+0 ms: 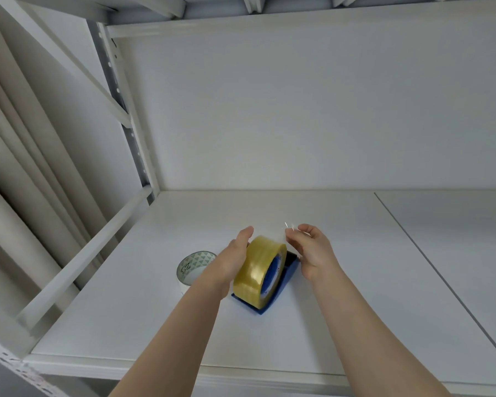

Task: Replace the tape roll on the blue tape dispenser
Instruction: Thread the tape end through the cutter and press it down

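A full yellow tape roll (pixel 255 272) sits upright on the blue tape dispenser (pixel 281 285), which rests on the white shelf board (pixel 312 325). My left hand (pixel 232 259) lies against the roll's left face with straight fingers. My right hand (pixel 312 253) is just right of the roll and pinches the clear free end of the tape (pixel 287 228), lifted above the roll's top. The dispenser's dark front end shows between roll and right hand. A second roll, a nearly spent core with a green triangle print (pixel 194 266), lies flat to the left, partly behind my left wrist.
The shelf has a white back wall (pixel 298 110), a slanted side rail (pixel 89 256) on the left, and a perforated metal post (pixel 121 96). A seam (pixel 430 259) splits the board to the right. The front edge lies near my forearms.
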